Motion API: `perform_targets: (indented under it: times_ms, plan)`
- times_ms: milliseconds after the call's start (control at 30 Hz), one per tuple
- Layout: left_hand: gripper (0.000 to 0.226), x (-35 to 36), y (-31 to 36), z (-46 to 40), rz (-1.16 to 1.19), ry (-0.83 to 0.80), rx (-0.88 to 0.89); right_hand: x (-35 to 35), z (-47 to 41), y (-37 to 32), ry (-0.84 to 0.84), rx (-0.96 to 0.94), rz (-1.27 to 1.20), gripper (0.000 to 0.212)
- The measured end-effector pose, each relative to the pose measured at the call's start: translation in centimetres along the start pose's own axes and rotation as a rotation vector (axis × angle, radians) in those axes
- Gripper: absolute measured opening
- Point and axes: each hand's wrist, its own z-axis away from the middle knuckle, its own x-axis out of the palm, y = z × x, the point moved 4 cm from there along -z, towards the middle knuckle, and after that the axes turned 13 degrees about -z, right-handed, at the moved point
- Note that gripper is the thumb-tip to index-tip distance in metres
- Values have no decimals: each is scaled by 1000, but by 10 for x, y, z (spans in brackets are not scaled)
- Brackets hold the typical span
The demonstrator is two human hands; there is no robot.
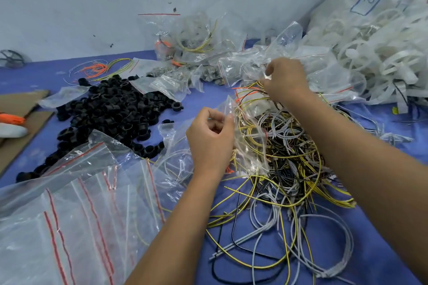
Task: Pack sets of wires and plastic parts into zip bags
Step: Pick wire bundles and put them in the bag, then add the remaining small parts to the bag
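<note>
My left hand [212,137] pinches the edge of a clear zip bag [249,146] that lies over a tangle of yellow, grey and black wires [284,169] on the blue table. Yellow wires show inside the bag. My right hand [283,81] is farther back, its fingers curled round a coil of yellow wire [249,89] at the top of the tangle, just in front of some small filled bags [245,65]. A heap of black plastic rings [111,109] lies to the left.
A stack of empty red-striped zip bags [69,215] fills the near left. Filled bags [194,37] pile against the back wall. A big sack of white plastic wheels [370,41] stands at the right. Cardboard [20,122] lies at the left edge. Loose wires [278,238] spread near me.
</note>
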Motion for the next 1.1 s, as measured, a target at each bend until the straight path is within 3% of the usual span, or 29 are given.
perform_targets:
  times_ms: [133,233,367,467,600,767,867,933,1000,1100]
  plan:
    - [20,2,-2,-3,-5,2,-7,18,-22,20,-177,29,302,60]
    - [21,2,-1,-2,-6,-6,-9,19,-28,22,-140,1,252,49]
    - [23,1,-1,-3,-15,-5,-15,7,-21,32,-10,91,-137,20]
    - [22,1,0,-3,-6,-11,-13,-13,-11,42,145,168,-420,20]
    - [21,-1,1,-1,-10,-19,-11,-35,0,43,249,197,-621,16]
    - [21,-1,1,-1,-10,-30,-13,-53,12,22,229,349,-1452,24]
    - [21,-1,-1,-1,-3,-37,-21,-64,21,3,216,374,-1701,18]
    - [21,-1,-1,-1,19,-50,-29,-62,33,-6,141,430,-1781,21]
    - [20,-1,1,-1,61,-80,-40,-55,52,-14,-42,424,-1792,25]
    - [19,0,6,1,134,-142,-53,-46,83,-25,-314,267,-1736,29]
